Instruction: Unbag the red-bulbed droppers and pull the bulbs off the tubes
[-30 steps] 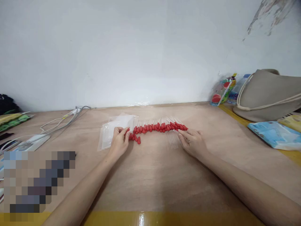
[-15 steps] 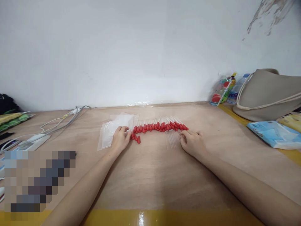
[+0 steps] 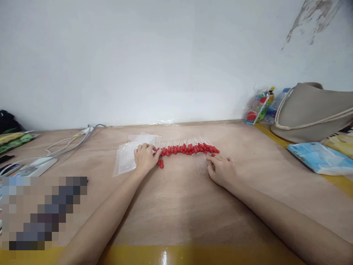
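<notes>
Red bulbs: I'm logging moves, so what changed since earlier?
The left hand moved right, to the left end of the red row; the bulb it first pinched no longer shows in its fingers. One red bulb now shows by the right hand. The clear bags stayed.

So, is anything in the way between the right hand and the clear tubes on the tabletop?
No, nothing visible: the right hand is right beside the clear tubes, at their right edge. The row of red bulbs lies beyond them, not in between. Whether the hand touches a tube, I can't tell.
</notes>
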Available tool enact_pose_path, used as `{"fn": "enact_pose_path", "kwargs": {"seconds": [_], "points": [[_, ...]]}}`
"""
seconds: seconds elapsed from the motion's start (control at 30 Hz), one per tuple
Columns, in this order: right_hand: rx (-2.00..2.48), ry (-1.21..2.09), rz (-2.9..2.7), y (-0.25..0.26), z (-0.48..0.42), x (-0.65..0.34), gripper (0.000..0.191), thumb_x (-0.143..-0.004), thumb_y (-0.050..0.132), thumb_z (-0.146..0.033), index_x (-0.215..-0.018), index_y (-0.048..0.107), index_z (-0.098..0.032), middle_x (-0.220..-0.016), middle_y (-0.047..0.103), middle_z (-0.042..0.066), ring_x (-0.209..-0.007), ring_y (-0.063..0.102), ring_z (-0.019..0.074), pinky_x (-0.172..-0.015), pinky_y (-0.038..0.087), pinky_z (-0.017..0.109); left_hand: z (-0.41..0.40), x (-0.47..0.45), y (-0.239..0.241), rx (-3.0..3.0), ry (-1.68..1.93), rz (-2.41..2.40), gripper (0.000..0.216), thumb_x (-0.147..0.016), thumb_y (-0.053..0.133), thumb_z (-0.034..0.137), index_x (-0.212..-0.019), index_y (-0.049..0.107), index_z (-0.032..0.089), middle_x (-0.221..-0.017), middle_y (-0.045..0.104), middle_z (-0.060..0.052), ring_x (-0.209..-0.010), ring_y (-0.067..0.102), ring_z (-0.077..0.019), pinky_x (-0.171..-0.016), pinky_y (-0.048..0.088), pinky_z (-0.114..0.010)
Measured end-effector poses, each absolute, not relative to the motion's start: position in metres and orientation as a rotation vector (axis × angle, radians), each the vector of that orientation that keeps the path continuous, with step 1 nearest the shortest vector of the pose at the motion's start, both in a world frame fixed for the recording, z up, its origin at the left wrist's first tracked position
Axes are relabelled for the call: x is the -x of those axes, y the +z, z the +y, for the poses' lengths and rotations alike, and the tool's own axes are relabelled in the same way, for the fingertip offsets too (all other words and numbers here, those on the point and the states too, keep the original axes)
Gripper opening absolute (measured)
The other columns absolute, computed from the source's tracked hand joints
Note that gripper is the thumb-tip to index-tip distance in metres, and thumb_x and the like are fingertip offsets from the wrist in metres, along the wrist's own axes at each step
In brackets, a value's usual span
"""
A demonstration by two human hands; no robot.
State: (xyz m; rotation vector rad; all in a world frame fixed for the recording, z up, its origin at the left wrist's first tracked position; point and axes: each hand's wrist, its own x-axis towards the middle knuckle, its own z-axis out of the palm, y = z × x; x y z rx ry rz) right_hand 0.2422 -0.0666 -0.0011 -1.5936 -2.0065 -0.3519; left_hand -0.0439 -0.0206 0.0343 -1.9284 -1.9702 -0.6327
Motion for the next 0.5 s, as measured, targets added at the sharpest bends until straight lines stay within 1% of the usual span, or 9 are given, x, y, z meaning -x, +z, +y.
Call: {"fn": "enact_pose_path", "kwargs": {"seconds": [0.2,0.33,0.5], "points": [[1.574,-0.352,-2.033,0.0011,-0.0685,-0.2415,0.021,-0.078,0.045,-0.018,-0.088,0.063,-0.021,-0.082,0.066,0.002,-0.085,0.055,0.0161,-0.071,0.023,0.031,-0.0173,0.0449,0.0361,1.909,-0.611,-2.088,0.033,-0.077,0.046,0.049,-0.077,0.064,0.022,-0.093,0.059,-0.008,-0.095,0.047,-0.0277,-0.077,0.034,-0.04],[1.556,-0.349,-2.048,0.001,-0.0684,-0.2415,0.019,-0.081,0.045,-0.021,-0.083,0.064,-0.021,-0.085,0.066,0.003,-0.087,0.055,0.016,-0.075,0.023,0.032,-0.0147,0.0447,0.0353,1.915,-0.593,-2.152,0.033,-0.077,0.046,0.049,-0.075,0.065,0.022,-0.094,0.059,-0.008,-0.096,0.046,-0.028,-0.079,0.035,-0.04],[1.503,-0.332,-2.051,-0.0025,-0.0659,-0.2427,0.02,-0.083,0.045,-0.024,-0.082,0.065,-0.021,-0.086,0.066,0.003,-0.088,0.054,0.0161,-0.081,0.022,0.033,-0.0146,0.0451,0.035,1.885,-0.617,-2.175,0.03,-0.079,0.045,0.042,-0.076,0.065,0.02,-0.096,0.059,-0.009,-0.097,0.046,-0.0279,-0.079,0.036,-0.04]]}}
